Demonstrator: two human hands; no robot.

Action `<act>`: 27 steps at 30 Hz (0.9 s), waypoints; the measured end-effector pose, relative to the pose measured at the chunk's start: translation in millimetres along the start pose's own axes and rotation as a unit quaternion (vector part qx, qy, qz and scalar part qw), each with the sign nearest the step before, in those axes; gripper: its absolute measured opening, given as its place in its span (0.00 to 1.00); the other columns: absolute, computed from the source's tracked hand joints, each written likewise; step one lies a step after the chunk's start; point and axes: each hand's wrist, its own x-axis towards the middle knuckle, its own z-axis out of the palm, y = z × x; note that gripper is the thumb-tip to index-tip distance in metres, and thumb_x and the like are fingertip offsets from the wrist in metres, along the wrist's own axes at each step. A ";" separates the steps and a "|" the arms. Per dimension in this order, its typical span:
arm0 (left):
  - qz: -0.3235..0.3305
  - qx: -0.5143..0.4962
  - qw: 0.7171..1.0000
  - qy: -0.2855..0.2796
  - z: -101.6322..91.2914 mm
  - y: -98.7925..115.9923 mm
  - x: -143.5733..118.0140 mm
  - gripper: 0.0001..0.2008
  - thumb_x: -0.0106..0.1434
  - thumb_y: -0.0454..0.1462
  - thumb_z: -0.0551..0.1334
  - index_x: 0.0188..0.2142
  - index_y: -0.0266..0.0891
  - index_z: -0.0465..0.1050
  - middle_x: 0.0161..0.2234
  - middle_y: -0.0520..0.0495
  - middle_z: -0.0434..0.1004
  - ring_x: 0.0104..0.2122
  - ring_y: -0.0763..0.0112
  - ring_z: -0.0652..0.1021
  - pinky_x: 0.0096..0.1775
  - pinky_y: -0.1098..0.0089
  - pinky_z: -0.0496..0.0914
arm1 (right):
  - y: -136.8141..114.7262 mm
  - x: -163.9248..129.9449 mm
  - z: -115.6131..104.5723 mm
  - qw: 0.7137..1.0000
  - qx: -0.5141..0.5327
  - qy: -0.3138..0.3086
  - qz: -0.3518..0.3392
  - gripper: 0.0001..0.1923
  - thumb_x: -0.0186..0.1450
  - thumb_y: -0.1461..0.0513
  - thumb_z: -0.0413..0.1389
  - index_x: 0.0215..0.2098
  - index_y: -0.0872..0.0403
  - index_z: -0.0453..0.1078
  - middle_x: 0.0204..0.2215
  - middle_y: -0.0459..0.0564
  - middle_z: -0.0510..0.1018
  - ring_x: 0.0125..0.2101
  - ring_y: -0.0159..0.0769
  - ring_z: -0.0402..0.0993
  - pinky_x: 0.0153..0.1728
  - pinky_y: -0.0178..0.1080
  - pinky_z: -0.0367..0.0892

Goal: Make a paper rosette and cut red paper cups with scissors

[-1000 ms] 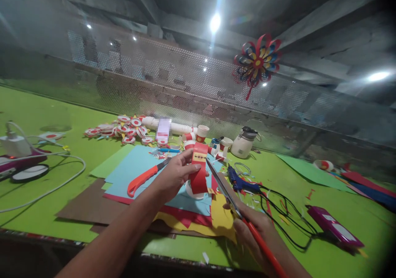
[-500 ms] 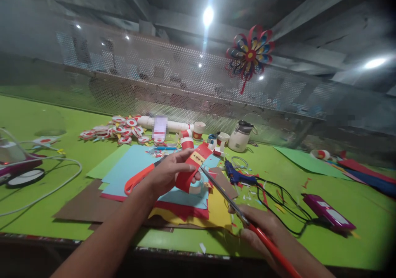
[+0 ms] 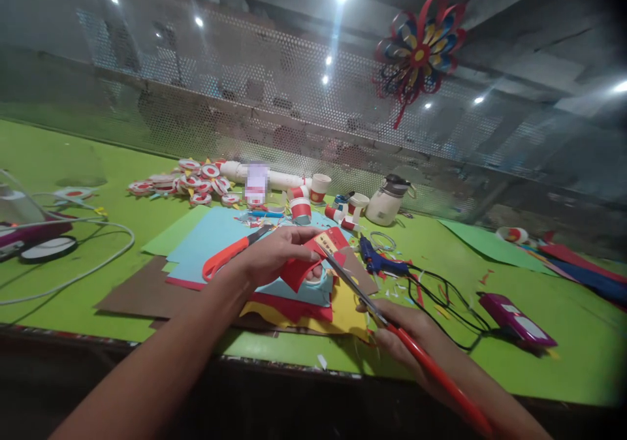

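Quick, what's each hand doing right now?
Left hand: closed on a red paper piece.
Right hand: closed on red-handled scissors, blades at the paper.

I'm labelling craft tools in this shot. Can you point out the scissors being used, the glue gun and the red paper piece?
Scissors (image 3: 355,290): head view, on the blades.
Glue gun (image 3: 377,262): head view, on the blue body.
Red paper piece (image 3: 298,270): head view, on its lower folded part.

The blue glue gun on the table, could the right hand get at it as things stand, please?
Probably not at once: the right hand grips the scissors. The glue gun lies uncovered just beyond.
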 end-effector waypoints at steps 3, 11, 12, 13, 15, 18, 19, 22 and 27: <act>-0.003 0.006 1.000 0.003 0.0 1.0 -0.4 0.23 0.52 0.28 0.62 0.49 0.32 0.70 0.25 0.47 0.73 0.23 0.75 0.74 0.27 0.73 0.68 | -2.9 3.5 -1.7 1.000 0.013 -0.016 -0.014 0.20 0.66 0.49 0.45 0.38 0.56 0.68 0.34 0.52 0.75 0.34 0.38 0.70 0.35 0.36 0.64; 0.008 0.008 1.000 -0.005 -2.3 -0.5 0.3 0.21 0.53 0.28 0.62 0.48 0.33 0.71 0.26 0.47 0.74 0.22 0.76 0.73 0.26 0.74 0.68 | -3.9 8.7 -3.3 0.999 0.021 -0.010 -0.035 0.21 0.67 0.49 0.44 0.35 0.55 0.69 0.28 0.49 0.72 0.33 0.38 0.69 0.37 0.37 0.64; 0.007 0.011 1.000 -0.005 -2.5 -0.6 0.5 0.21 0.53 0.28 0.62 0.48 0.33 0.71 0.26 0.47 0.74 0.22 0.76 0.73 0.26 0.74 0.68 | -3.7 8.7 -3.5 0.999 0.020 -0.010 -0.036 0.21 0.66 0.48 0.45 0.35 0.55 0.69 0.27 0.49 0.72 0.33 0.39 0.69 0.37 0.37 0.64; 0.005 0.016 1.000 -0.003 -2.6 -0.6 0.7 0.21 0.54 0.28 0.62 0.49 0.33 0.71 0.26 0.46 0.74 0.22 0.75 0.73 0.27 0.74 0.68 | -3.8 8.7 -3.8 0.999 0.021 -0.010 -0.036 0.21 0.66 0.48 0.45 0.36 0.55 0.69 0.28 0.49 0.72 0.33 0.39 0.69 0.36 0.37 0.64; -0.001 0.024 1.000 0.005 -1.9 0.2 0.6 0.21 0.53 0.28 0.62 0.49 0.32 0.71 0.26 0.46 0.74 0.23 0.75 0.74 0.27 0.73 0.68 | -4.7 8.7 -4.4 0.999 0.024 -0.015 -0.033 0.21 0.66 0.48 0.45 0.36 0.56 0.69 0.28 0.49 0.73 0.33 0.40 0.69 0.35 0.37 0.65; 0.004 0.023 1.000 0.018 0.3 2.1 -0.3 0.22 0.52 0.28 0.63 0.48 0.32 0.71 0.28 0.45 0.74 0.24 0.74 0.74 0.28 0.72 0.68 | -6.8 9.7 -4.8 0.999 0.027 -0.023 -0.027 0.22 0.66 0.47 0.44 0.35 0.56 0.69 0.28 0.49 0.73 0.33 0.40 0.69 0.35 0.37 0.65; 0.005 0.022 1.000 0.021 1.0 2.8 -0.5 0.22 0.52 0.28 0.63 0.48 0.32 0.71 0.29 0.45 0.75 0.24 0.74 0.74 0.28 0.72 0.68 | -7.3 10.3 -4.7 0.999 0.027 -0.022 -0.027 0.22 0.66 0.47 0.44 0.35 0.56 0.69 0.28 0.49 0.73 0.33 0.40 0.70 0.35 0.37 0.65; 0.006 0.023 0.999 0.029 1.7 3.9 -0.6 0.22 0.52 0.28 0.63 0.48 0.32 0.71 0.29 0.45 0.75 0.24 0.74 0.74 0.29 0.72 0.69 | -7.8 12.1 -3.6 0.999 0.021 -0.015 -0.032 0.22 0.66 0.47 0.45 0.35 0.55 0.69 0.28 0.49 0.73 0.33 0.40 0.70 0.37 0.38 0.65; 0.005 0.023 0.999 0.039 0.1 3.8 0.1 0.22 0.51 0.27 0.63 0.47 0.32 0.71 0.29 0.46 0.75 0.24 0.76 0.74 0.28 0.73 0.69 | -6.9 13.6 -2.5 0.999 0.006 -0.002 -0.033 0.22 0.66 0.48 0.45 0.35 0.56 0.69 0.26 0.49 0.73 0.34 0.40 0.70 0.37 0.37 0.65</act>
